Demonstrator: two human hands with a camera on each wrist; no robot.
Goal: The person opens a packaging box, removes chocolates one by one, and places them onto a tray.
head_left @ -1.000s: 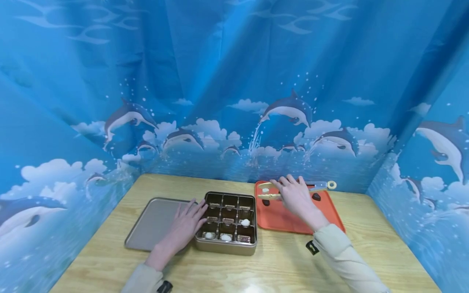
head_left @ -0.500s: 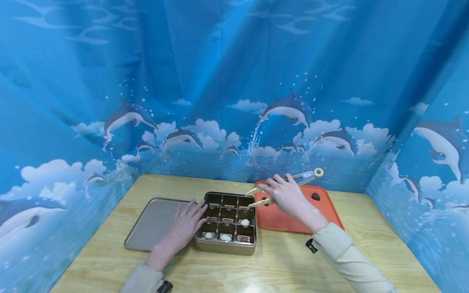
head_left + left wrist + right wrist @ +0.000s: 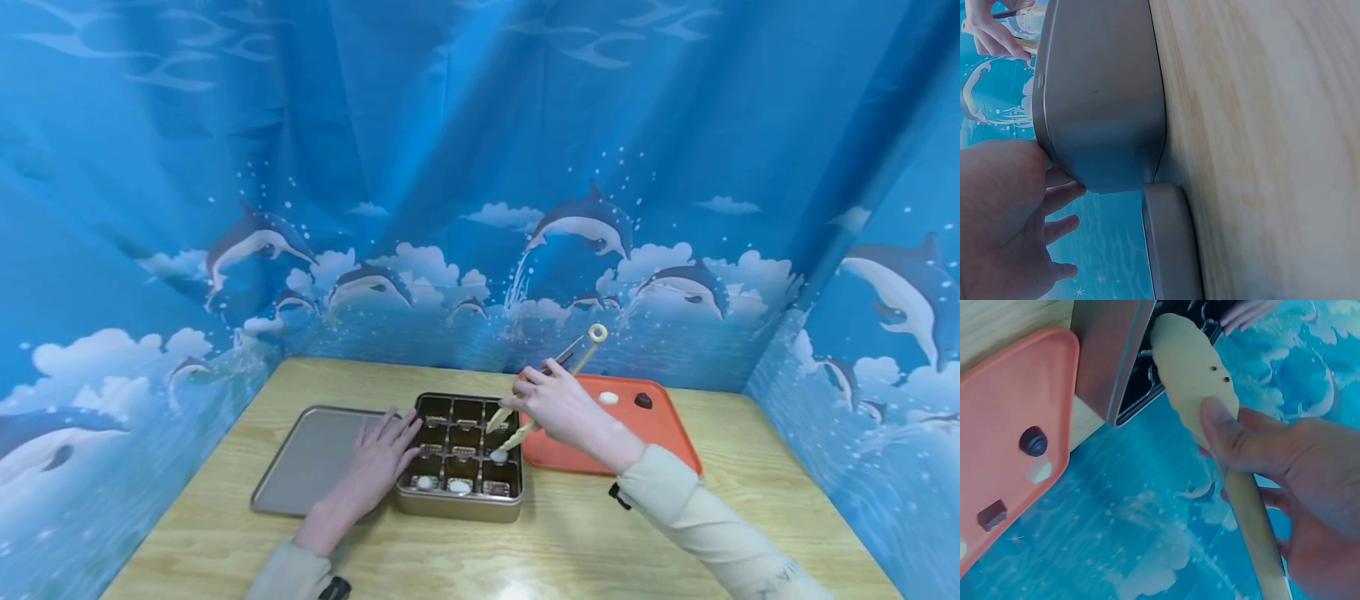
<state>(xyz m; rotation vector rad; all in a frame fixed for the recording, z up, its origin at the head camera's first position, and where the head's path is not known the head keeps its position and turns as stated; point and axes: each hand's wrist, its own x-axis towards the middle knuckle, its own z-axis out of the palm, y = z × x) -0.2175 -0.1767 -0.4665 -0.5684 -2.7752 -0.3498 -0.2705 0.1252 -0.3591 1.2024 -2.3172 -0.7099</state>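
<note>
My right hand holds a pair of tongs with pale, paddle-like heads, thumb pressed along one arm. The tong tips point down, spread apart, over the right column of a bronze metal box with nine compartments. One tip overlaps a white piece in the right middle compartment. Two more white pieces lie in the front row, at the left and the centre. My left hand rests with straight, spread fingers against the box's left rim. Whatever lies between the tong tips is hidden.
Right of the box lies an orange tray with a white piece and a dark piece; the right wrist view shows further pieces. A flat metal lid lies left of the box. A dolphin-printed curtain surrounds the wooden table.
My right hand has carried the tongs left from the tray to over the box, tilting them down into its right column. A white piece on the tray now shows. My left hand has stayed put.
</note>
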